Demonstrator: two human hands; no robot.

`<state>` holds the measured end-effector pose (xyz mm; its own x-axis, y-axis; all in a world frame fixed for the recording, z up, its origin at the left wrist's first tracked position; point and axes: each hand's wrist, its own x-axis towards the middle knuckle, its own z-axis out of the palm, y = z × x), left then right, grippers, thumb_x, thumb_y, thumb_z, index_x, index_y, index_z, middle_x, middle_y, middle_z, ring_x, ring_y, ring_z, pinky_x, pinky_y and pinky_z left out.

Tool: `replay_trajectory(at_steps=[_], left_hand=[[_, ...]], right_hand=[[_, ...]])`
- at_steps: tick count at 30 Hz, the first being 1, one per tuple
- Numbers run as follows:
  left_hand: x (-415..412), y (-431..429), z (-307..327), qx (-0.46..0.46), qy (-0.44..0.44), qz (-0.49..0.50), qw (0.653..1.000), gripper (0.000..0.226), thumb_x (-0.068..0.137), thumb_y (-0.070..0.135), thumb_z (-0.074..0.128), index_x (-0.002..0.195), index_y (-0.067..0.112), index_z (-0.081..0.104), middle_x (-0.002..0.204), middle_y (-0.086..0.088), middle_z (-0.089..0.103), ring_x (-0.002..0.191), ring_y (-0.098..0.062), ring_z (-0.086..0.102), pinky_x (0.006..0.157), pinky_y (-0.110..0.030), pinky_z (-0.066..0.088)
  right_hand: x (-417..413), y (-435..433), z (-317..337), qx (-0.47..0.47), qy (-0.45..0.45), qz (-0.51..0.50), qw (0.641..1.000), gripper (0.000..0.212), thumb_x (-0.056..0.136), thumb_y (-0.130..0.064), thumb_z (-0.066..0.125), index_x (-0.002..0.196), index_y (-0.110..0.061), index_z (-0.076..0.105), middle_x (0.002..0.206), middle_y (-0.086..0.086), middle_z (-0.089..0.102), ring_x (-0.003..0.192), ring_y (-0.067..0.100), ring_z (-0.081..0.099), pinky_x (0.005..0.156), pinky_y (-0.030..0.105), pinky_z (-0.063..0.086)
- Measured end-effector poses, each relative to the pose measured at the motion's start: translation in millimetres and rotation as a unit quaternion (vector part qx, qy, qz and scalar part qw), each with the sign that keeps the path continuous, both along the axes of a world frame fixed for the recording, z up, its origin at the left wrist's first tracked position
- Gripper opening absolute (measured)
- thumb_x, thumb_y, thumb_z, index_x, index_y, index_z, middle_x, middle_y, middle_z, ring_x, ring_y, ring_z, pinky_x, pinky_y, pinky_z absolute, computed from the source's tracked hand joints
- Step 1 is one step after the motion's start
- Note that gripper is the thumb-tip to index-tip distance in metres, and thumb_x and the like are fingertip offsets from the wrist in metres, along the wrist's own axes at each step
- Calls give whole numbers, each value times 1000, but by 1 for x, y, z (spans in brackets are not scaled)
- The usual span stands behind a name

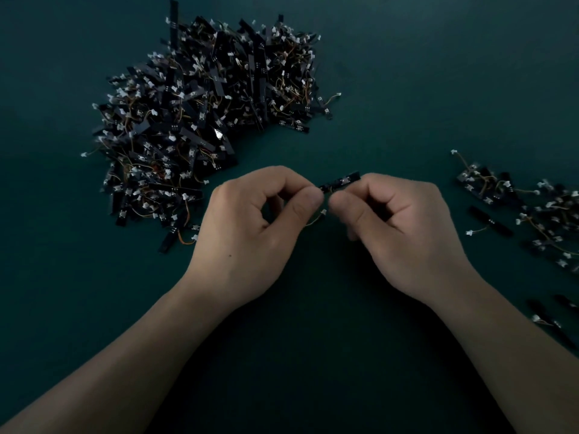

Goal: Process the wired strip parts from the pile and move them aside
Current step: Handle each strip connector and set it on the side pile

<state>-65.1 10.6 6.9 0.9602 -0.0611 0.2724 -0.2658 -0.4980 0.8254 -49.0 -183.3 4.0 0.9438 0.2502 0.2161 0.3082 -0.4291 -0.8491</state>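
While my left hand (247,227) and right hand (398,227) pinch one wired strip (340,182), just down and right of the big pile (200,120), I think I am fixing it. Next it should join the done ones (539,214), far right of the pile.

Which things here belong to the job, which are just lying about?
Job: big pile of wired strips; one strip pinched between left hand and right hand; smaller heap of strips on the right.
Lying about: only the dark green table.
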Motion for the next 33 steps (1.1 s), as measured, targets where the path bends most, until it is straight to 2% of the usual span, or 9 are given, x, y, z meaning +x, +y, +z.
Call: replay_trajectory(at_steps=[6, 9, 11, 13, 16, 18, 23, 28, 33], left_hand=[[0, 0, 0, -22, 39, -28, 999, 20, 103, 20, 63, 86, 23, 74, 70, 21, 65, 64, 0, 59, 59, -6, 37], [0, 1, -1, -60, 67, -46, 995, 24, 104, 24, 56, 89, 22, 75, 78, 6, 71, 72, -13, 64, 64, -25, 49], [0, 0, -1, -68, 71, -41, 994, 27, 104, 26, 54, 86, 23, 73, 74, 3, 69, 68, -14, 62, 62, -31, 49], [1, 0, -1, -65, 71, -32, 995, 28, 104, 27, 54, 80, 25, 70, 66, 6, 62, 60, -6, 53, 56, -26, 43], [0, -1, 0, -54, 70, -28, 996, 30, 104, 23, 56, 77, 21, 68, 59, 15, 53, 54, -3, 47, 53, -13, 33], [-1, -2, 1, -39, 64, -29, 997, 30, 103, 21, 57, 75, 19, 66, 57, 13, 52, 53, -4, 47, 52, -11, 32], [-2, -2, 2, -44, 58, -39, 997, 29, 99, 25, 56, 73, 15, 64, 62, -4, 56, 56, -14, 49, 52, -25, 38], [-3, -4, 4, -25, 57, -25, 998, 24, 97, 24, 64, 73, 21, 64, 60, 4, 56, 52, -6, 48, 51, -15, 35], [-3, -4, 3, -2, 41, -21, 999, 25, 98, 21, 66, 73, 20, 63, 59, 3, 55, 52, -11, 49, 49, -13, 33]], right_hand=[[-2, 2, 5, 19, 13, 36, 999, 4, 91, -40, 76, 87, -40, 77, 71, -23, 72, 59, 0, 66, 55, 7, 42], [-2, 1, 3, 16, 13, 36, 999, 8, 86, -45, 83, 84, -46, 75, 71, -19, 73, 58, 7, 65, 51, 12, 43], [-2, 0, 2, 9, 10, 32, 999, 14, 86, -49, 82, 77, -42, 74, 68, -14, 71, 54, 8, 61, 48, 16, 41], [-2, -1, 0, 30, 16, 38, 999, 19, 92, -45, 74, 77, -34, 72, 66, -10, 68, 53, 4, 56, 49, 15, 40], [0, -4, -2, 73, 38, 46, 996, 31, 103, -35, 55, 78, -22, 68, 67, 3, 65, 56, 15, 57, 50, 28, 43], [2, -6, -4, 82, 47, 41, 995, 34, 104, -29, 50, 76, -20, 67, 70, 5, 66, 61, 17, 61, 54, 25, 45], [2, -5, -5, 56, 36, 30, 997, 34, 104, -29, 49, 73, -29, 64, 67, 3, 65, 56, 24, 60, 48, 40, 44], [0, -5, -4, 41, 35, 41, 998, 37, 101, -35, 54, 72, -13, 63, 59, 8, 58, 51, 29, 53, 48, 45, 40], [-1, -2, -3, 1, 26, 23, 999, 32, 102, -29, 61, 71, -19, 65, 55, 5, 58, 44, 23, 49, 41, 37, 38]])
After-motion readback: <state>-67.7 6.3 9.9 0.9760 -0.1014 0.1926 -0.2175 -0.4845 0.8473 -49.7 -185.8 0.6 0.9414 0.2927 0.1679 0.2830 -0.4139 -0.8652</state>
